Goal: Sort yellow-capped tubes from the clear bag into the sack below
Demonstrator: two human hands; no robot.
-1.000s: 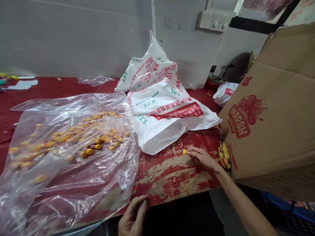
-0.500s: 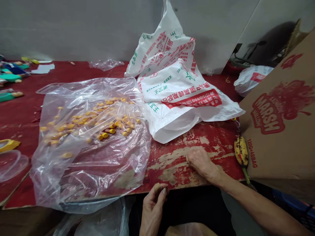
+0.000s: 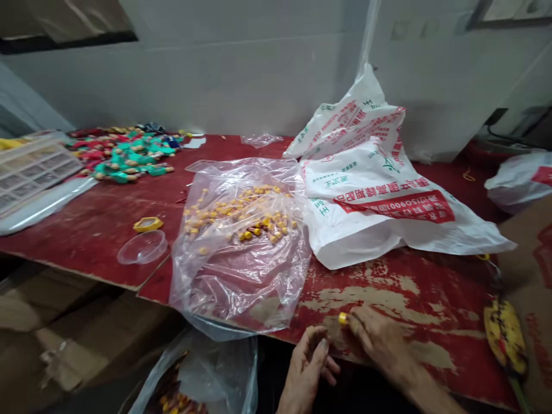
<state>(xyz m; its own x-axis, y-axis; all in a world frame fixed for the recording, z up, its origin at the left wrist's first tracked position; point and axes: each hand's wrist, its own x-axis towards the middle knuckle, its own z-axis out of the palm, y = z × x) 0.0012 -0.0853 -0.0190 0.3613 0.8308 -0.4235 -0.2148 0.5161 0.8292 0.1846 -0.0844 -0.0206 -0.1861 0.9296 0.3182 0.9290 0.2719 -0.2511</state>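
Note:
My right hand [image 3: 379, 342] rests on the worn red table [image 3: 388, 293] near its front edge, with its fingertips pinched on a small yellow cap [image 3: 342, 318]. Just left of it, my left hand [image 3: 308, 368] is at the table's edge, fingers loosely curled with the thumb up, touching the edge close to the cap. A clear plastic bag [image 3: 241, 247] holding several small yellow pieces lies on the table to the left. Beside that bag lies a white printed plastic bag [image 3: 379, 195].
A spotted banana [image 3: 504, 336] lies at the right beside a cardboard box [image 3: 535, 253]. A clear lid [image 3: 144, 247] and a yellow ring [image 3: 148, 223] sit at left. Green and red toys [image 3: 125, 155] and a divided tray [image 3: 30, 172] are far left. Another bag [image 3: 207, 374] hangs under the table.
The view has swung left and the box has left most of the picture. My right hand has drawn the yellow cap toward the table's front edge, closer to my left hand.

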